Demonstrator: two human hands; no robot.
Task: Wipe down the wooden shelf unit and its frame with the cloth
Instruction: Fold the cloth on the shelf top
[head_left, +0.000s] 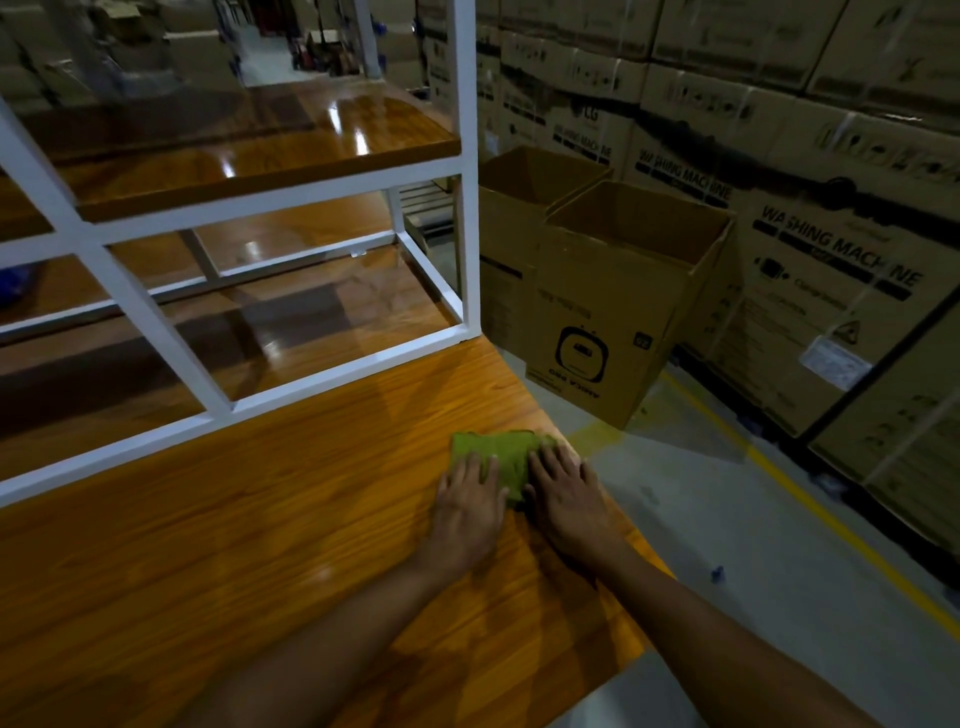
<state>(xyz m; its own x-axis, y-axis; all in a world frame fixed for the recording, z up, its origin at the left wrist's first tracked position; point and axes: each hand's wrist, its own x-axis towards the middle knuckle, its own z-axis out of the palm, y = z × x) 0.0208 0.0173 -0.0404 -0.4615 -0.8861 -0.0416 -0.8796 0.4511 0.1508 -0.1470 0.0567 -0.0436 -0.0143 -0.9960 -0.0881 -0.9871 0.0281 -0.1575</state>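
The green cloth (501, 456) is being pressed flat against the wooden board (260, 545) in the lower middle of the frame, close to the board's right edge. Its near part is being covered by both hands, laid side by side. The left hand (470, 512) is being rested on the cloth's left portion and the right hand (566, 496) on its right portion, with the thumbs almost meeting. Neither hand is being clenched: the fingers are being held straight and slightly spread, palms down, and nothing is being grasped. Both bare forearms are being stretched up from the bottom edge of the frame.

Beyond the cloth, toward the centre and upper left, the white frame (470, 182) is being borne by the board, and glossy wooden shelves (249, 150) are being carried inside it. To the right, the grey floor (727, 519) is being occupied by two open cardboard boxes (623, 312) near the board's far corner. The upper right is being filled by stacked washing-machine cartons (831, 208). The floor is being crossed by a yellow line (810, 499).
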